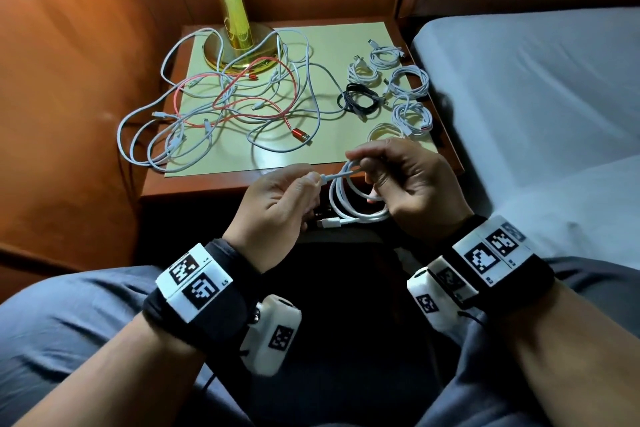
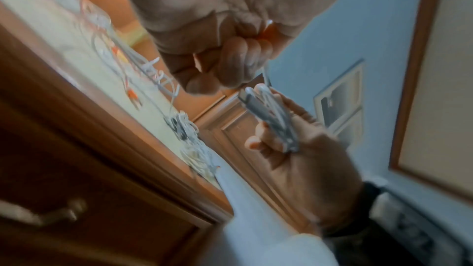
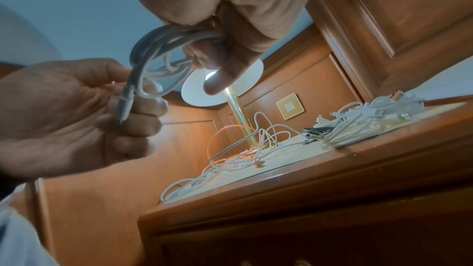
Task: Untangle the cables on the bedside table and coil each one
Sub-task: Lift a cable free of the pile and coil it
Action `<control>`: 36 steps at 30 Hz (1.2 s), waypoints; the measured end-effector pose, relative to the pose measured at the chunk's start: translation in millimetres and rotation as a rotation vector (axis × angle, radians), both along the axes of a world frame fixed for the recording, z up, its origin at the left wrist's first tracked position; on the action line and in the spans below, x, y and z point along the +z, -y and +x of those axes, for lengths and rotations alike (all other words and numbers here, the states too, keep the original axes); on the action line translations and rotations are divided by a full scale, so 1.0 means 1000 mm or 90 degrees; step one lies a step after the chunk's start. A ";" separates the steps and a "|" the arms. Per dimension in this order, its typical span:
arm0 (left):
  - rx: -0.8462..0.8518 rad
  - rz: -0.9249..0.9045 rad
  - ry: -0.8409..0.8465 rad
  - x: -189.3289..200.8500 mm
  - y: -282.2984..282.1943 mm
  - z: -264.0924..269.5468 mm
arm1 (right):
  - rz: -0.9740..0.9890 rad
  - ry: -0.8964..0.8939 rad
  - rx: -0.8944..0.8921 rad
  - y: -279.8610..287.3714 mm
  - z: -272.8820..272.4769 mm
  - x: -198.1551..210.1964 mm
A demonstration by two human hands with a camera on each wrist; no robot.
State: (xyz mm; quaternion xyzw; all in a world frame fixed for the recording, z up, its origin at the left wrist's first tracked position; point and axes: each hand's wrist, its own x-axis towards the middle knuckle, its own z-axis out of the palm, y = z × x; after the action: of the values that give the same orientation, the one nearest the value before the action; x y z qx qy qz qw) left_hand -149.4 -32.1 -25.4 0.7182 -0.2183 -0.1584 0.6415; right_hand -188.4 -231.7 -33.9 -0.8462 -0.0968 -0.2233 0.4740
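Just in front of the bedside table [image 1: 194,189], above your lap, you are holding a white cable [image 1: 349,199] between both hands. Your right hand [image 1: 412,191] is gripping the gathered loops of it, fingers curled around the top of the coil, with the loops hanging below. Your left hand [image 1: 277,204] is pinching the cable's free end near its plug between thumb and fingertips, and that short stretch is running across to the coil. From the right wrist view, the coil [image 3: 163,64] is sitting bunched under your curled fingers, and the left hand [image 3: 71,116] is holding the plug end upright beside it.

On the table's pale top, a tangle of white and red cables [image 1: 225,104] is sprawling over the left and middle, some loops hanging over the left edge and some lying around the brass lamp base [image 1: 239,52]. Along the right side, five coiled white cables [image 1: 407,81] are lying near one another, with a coiled black cable [image 1: 360,100] just left of them. Right of the table, a bed with a grey sheet [image 1: 540,87] is showing.
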 end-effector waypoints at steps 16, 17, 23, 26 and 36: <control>-0.074 0.083 -0.228 -0.009 0.004 -0.001 | -0.034 -0.044 0.007 -0.004 0.002 -0.009; -0.080 0.054 -0.280 -0.008 0.006 -0.001 | 0.002 -0.077 0.008 -0.005 0.002 -0.008; -0.006 -0.056 -0.309 -0.004 0.004 0.005 | 0.075 -0.228 -0.006 0.007 0.005 -0.007; 0.040 -0.074 -0.266 -0.005 0.003 0.010 | 0.075 -0.254 0.011 0.012 0.008 -0.007; 0.093 -0.082 -0.217 0.014 0.018 0.026 | 0.207 -0.235 -0.037 0.014 0.020 0.014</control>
State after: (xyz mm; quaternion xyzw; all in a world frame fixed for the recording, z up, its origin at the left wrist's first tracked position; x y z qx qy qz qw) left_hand -123.9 -49.7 -11.4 0.6524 -0.0633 -0.2168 0.7235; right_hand -168.7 -245.9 -20.2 -0.7877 0.0535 -0.0909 0.6070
